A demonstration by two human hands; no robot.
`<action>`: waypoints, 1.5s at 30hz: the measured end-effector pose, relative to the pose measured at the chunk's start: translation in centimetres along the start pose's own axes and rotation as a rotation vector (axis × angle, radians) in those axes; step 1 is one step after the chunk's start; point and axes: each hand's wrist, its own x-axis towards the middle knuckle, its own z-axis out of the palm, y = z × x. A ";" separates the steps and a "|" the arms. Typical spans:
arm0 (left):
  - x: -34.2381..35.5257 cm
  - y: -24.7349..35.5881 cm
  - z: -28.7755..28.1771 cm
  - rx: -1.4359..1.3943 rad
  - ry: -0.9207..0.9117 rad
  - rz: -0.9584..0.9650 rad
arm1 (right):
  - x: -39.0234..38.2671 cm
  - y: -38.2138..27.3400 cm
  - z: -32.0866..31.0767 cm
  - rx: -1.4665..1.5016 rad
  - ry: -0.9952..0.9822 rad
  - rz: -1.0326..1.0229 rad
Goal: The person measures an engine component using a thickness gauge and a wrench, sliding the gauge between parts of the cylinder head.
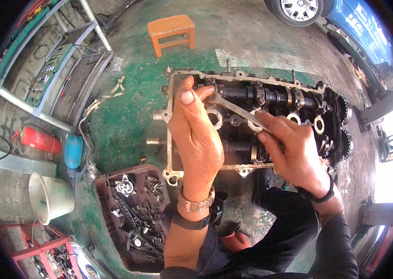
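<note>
Firstly, a steel wrench (237, 108), slanted across the upper left part of a cylinder head (238, 151), its shank clamped in your right hand (294, 149). Your left hand (199, 137) stood over the head's left end, fingertips (207, 91) at the wrench's far end; whether they gripped it could not be told. Your two hands were apart. At the head's right end sat two toothed sprockets (346, 109). Lower left was a brown tray (107, 211) of loose metal parts (125, 186); beyond the head, an orange stool (172, 27); far left, a red fire extinguisher (40, 140) beside a blue bottle (73, 151).
</note>
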 end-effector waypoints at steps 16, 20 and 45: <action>0.0 -0.3 -0.6 -0.040 -0.071 0.013 | -1.3 -3.8 3.8 0.065 -0.222 -0.209; 0.1 -0.3 -0.5 -0.036 -0.054 0.042 | -0.8 -4.4 2.4 0.178 -0.181 -0.179; 0.0 0.5 -0.5 0.037 -0.058 -0.066 | 2.2 3.6 -0.9 1.083 0.158 0.568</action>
